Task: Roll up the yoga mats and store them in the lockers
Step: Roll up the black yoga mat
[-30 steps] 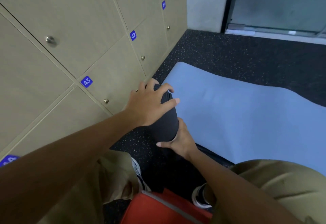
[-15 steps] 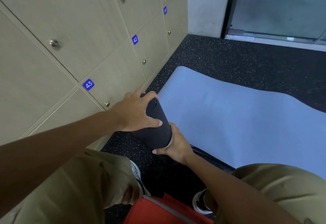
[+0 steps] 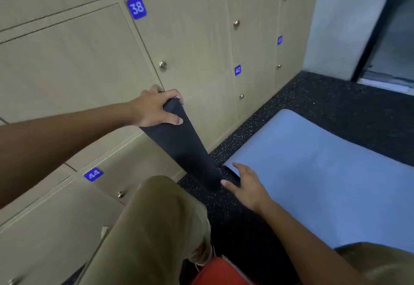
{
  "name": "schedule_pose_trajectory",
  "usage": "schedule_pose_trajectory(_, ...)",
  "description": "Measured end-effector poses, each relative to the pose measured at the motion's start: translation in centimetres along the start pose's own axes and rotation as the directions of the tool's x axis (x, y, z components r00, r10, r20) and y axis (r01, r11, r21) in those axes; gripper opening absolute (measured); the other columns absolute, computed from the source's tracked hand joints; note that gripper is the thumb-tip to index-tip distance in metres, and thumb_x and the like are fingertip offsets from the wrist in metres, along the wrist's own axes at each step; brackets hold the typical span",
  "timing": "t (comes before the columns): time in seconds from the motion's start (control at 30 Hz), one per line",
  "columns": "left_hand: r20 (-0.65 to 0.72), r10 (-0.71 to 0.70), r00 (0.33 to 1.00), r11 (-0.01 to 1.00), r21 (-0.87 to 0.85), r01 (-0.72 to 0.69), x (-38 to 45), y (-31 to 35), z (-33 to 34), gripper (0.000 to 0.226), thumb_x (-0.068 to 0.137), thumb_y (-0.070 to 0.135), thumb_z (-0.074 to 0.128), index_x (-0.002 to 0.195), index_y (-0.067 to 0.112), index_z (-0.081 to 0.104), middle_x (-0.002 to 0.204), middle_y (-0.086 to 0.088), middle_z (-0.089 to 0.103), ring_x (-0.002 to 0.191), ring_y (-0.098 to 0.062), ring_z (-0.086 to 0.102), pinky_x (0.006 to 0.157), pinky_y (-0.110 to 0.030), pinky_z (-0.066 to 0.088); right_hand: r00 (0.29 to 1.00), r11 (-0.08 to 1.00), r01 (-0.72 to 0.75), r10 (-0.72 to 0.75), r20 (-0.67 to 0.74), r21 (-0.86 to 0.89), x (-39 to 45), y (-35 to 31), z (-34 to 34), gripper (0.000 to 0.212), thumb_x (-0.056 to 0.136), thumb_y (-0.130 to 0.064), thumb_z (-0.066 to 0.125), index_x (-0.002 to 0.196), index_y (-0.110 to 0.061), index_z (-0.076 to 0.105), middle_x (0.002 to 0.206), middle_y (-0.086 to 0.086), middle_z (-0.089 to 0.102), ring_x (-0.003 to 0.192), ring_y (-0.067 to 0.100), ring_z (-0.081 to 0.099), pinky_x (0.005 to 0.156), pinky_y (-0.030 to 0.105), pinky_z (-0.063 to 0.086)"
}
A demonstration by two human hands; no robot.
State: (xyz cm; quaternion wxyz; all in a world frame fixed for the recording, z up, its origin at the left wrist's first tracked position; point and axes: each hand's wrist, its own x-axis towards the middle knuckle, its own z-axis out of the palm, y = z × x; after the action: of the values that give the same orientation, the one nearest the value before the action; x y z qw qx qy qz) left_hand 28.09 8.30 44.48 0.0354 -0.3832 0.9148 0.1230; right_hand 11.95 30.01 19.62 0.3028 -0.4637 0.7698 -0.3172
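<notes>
A rolled black yoga mat stands tilted on the speckled floor, its top leaning toward the lockers. My left hand grips the roll's upper end, fingers curled over its rim. My right hand is down by the roll's lower end with fingers spread and relaxed, thumb close to the roll, holding nothing. A light blue yoga mat lies unrolled flat on the floor to the right. The beige lockers fill the left side, all doors closed, with blue number tags 38, 42 and 44.
Dark speckled rubber floor runs between lockers and blue mat. My knee in olive trousers is in front of locker 44. A red-orange item lies at the bottom. A glass door stands at far right.
I have risen and the view has lifted. My left hand raised the roll's top end up against the lockers. My right hand let go of the roll's lower end and opened.
</notes>
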Motion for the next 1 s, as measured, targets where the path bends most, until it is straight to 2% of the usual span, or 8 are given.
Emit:
schedule_pose_trajectory(0.17, -0.089, -0.104, 0.991, 0.991, 0.076, 0.110, -2.2, -6.3, -1.7, 0.052, 0.077, 0.057, 0.077, 0.122, 0.046, 0.052, 0.122, -0.006, 0.039, 0.123, -0.038, 0.040, 0.107, -0.049, 0.038, 0.999, 0.993, 0.028, -0.023, 0.050, -0.111, 0.4, -0.3, 0.2, 0.060, 0.099, -0.056, 0.054, 0.147, -0.019, 0.048, 0.148, 0.004, 0.050, 0.135, 0.023, 0.046, 0.109, 0.039, 0.042)
schedule_pose_trajectory(0.3, -0.066, -0.215, 0.974, 0.972, 0.084, 0.221, -5.5, -11.2, -1.7, 0.068, 0.060, 0.074, 0.063, 0.121, 0.048, 0.051, 0.119, -0.006, 0.039, 0.122, -0.038, 0.040, 0.106, -0.051, 0.039, 0.997, 0.982, 0.034, -0.021, 0.071, -0.186, 1.3, -0.7, -0.5, 0.046, 0.100, -0.048, 0.057, 0.134, -0.017, 0.060, 0.133, 0.006, 0.063, 0.120, 0.023, 0.058, 0.098, 0.036, 0.047)
schedule_pose_trajectory(0.47, -0.016, -0.352, 0.936, 0.932, 0.082, 0.352, -10.8, -16.9, -0.1, 0.056, 0.071, 0.069, 0.071, 0.119, 0.047, 0.051, 0.118, -0.008, 0.042, 0.119, -0.037, 0.043, 0.101, -0.045, 0.039, 0.996, 0.979, 0.059, -0.045, 0.076, -0.196, 1.6, -1.4, -0.7, 0.039, 0.101, -0.038, 0.061, 0.131, -0.013, 0.061, 0.128, 0.010, 0.067, 0.116, 0.028, 0.061, 0.096, 0.040, 0.050)
schedule_pose_trajectory(0.57, 0.020, -0.416, 0.909, 0.907, 0.076, 0.414, -14.2, -19.7, 1.7, 0.062, 0.061, 0.075, 0.064, 0.116, 0.048, 0.051, 0.117, -0.009, 0.044, 0.114, -0.036, 0.045, 0.102, -0.046, 0.041, 0.993, 0.977, 0.080, -0.061, 0.100, -0.198, 1.9, -1.7, -0.1, 0.038, 0.100, -0.037, 0.062, 0.130, -0.014, 0.062, 0.128, 0.011, 0.067, 0.115, 0.028, 0.062, 0.097, 0.043, 0.052)
schedule_pose_trajectory(0.7, 0.038, -0.488, 0.872, 0.872, 0.065, 0.485, -17.8, -23.3, 5.0, 0.048, 0.080, 0.057, 0.076, 0.121, 0.044, 0.053, 0.118, -0.010, 0.043, 0.115, -0.038, 0.045, 0.099, -0.044, 0.042, 0.989, 0.964, 0.100, -0.068, 0.133, -0.245, 2.2, -2.0, 0.7, 0.040, 0.099, -0.036, 0.063, 0.132, -0.013, 0.061, 0.129, 0.011, 0.067, 0.116, 0.030, 0.062, 0.099, 0.043, 0.051)
schedule_pose_trajectory(0.87, 0.012, -0.575, 0.818, 0.818, 0.034, 0.574, -22.0, -26.7, 7.6, 0.050, 0.083, 0.056, 0.074, 0.125, 0.040, 0.053, 0.116, -0.010, 0.042, 0.120, -0.040, 0.043, 0.102, -0.045, 0.038, 0.980, 0.947, 0.131, -0.079, 0.181, -0.295, 2.6, -3.0, 2.0, 0.041, 0.099, -0.038, 0.063, 0.132, -0.014, 0.062, 0.128, 0.010, 0.067, 0.116, 0.029, 0.062, 0.098, 0.042, 0.051)
schedule_pose_trajectory(0.93, -0.004, -0.611, 0.792, 0.792, -0.009, 0.611, -23.1, -27.6, 7.6, 0.056, 0.076, 0.066, 0.071, 0.123, 0.040, 0.055, 0.114, -0.012, 0.044, 0.118, -0.040, 0.044, 0.102, -0.044, 0.037, 0.977, 0.942, 0.142, -0.084, 0.194, -0.304, 2.6, -3.4, 2.5, 0.042, 0.099, -0.037, 0.063, 0.133, -0.013, 0.061, 0.127, 0.011, 0.067, 0.115, 0.029, 0.062, 0.098, 0.041, 0.051)
schedule_pose_trajectory(1.0, 0.009, -0.628, 0.778, 0.778, -0.027, 0.628, -23.8, -28.4, 7.3, 0.069, 0.060, 0.077, 0.060, 0.120, 0.042, 0.054, 0.112, -0.013, 0.048, 0.116, -0.039, 0.045, 0.101, -0.044, 0.039, 0.975, 0.937, 0.145, -0.080, 0.208, -0.319, 2.6, -3.8, 2.9, 0.042, 0.099, -0.036, 0.064, 0.134, -0.013, 0.060, 0.126, 0.012, 0.068, 0.114, 0.029, 0.063, 0.096, 0.039, 0.050)
